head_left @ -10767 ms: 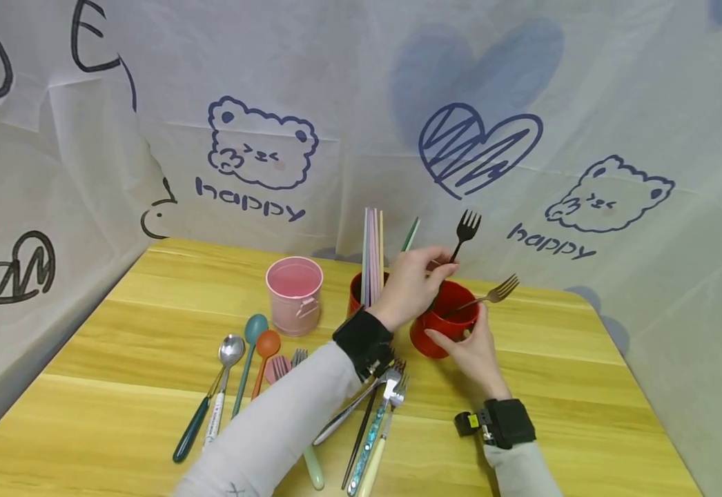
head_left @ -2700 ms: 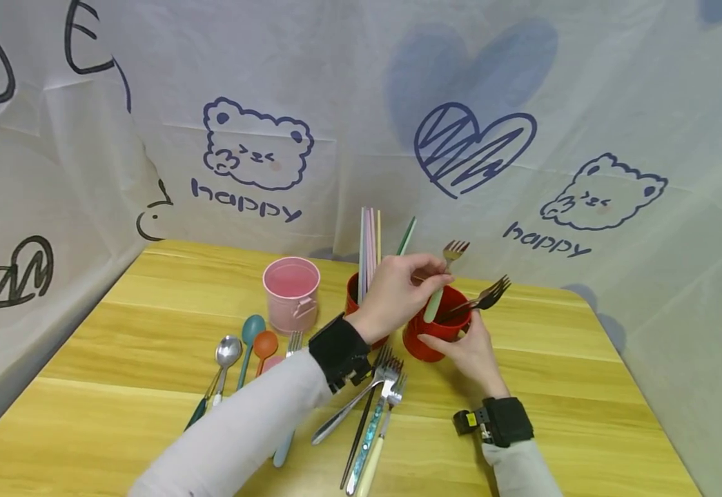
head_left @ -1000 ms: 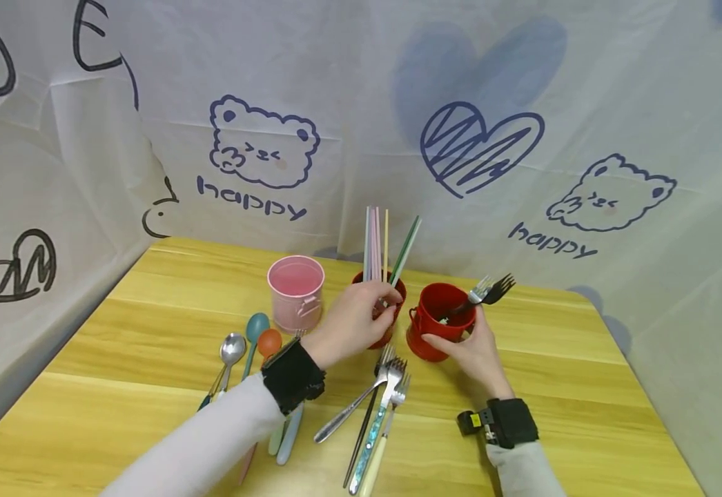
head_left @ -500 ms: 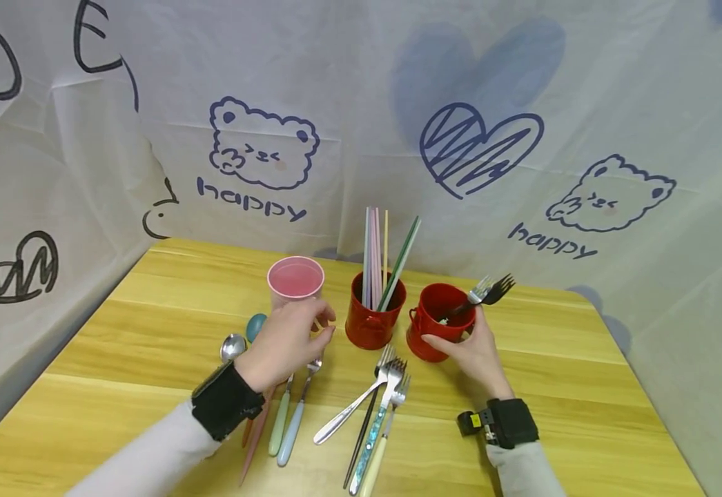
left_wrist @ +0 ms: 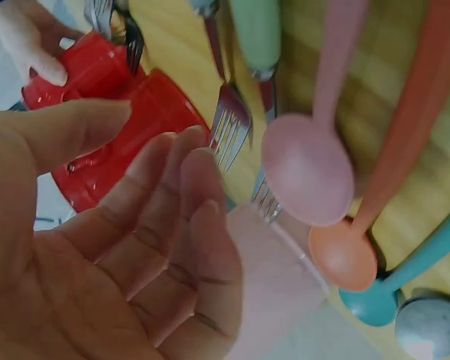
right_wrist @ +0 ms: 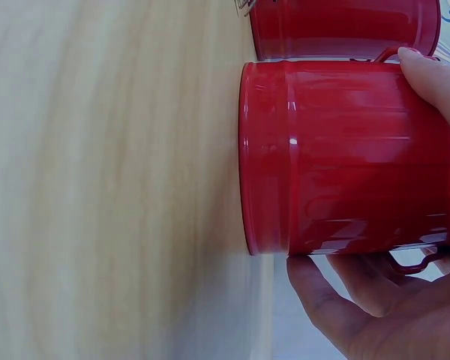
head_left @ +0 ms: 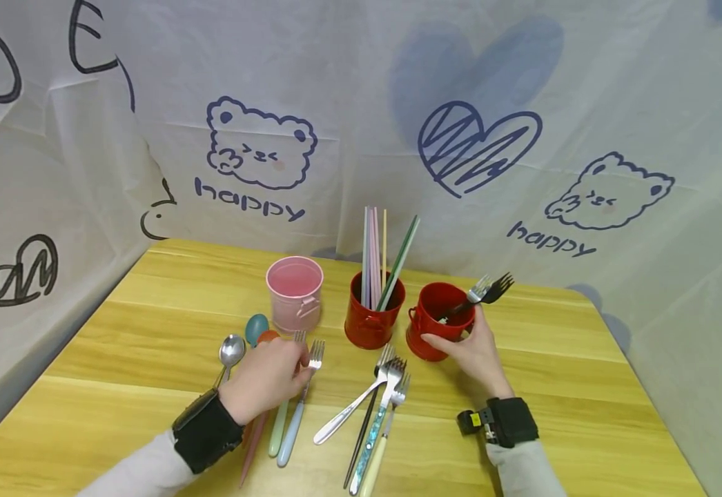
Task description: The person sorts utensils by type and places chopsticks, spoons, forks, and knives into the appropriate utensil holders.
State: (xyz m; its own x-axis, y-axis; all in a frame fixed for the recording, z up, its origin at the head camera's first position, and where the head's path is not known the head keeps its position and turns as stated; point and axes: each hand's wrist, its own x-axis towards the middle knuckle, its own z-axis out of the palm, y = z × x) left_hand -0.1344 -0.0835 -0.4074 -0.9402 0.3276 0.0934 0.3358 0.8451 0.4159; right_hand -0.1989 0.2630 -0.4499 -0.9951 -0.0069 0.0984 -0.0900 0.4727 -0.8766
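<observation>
Your right hand (head_left: 479,355) is gripping the red bucket (head_left: 425,347); leftward of it, your half-open, empty left hand (head_left: 268,377) is risking jostling crowded pastel-handled forks (head_left: 290,433).

In the head view the left hand (head_left: 266,379) covers the bowl of the pink spoon (left_wrist: 309,169) and much of the orange spoon (left_wrist: 343,255), and whether its fingertips (left_wrist: 199,169) touch the blue-handled fork (head_left: 293,429) cannot be told. The far fingers (right_wrist: 315,291) of the right hand (head_left: 475,355) are hidden there behind the held red bucket (head_left: 428,346), while the sticks (head_left: 373,255) vanish inside the other red bucket (head_left: 368,330). Both sleeves (head_left: 525,469) are cut off below, and the grain of the table (right_wrist: 112,180) is blurred in the right wrist view
</observation>
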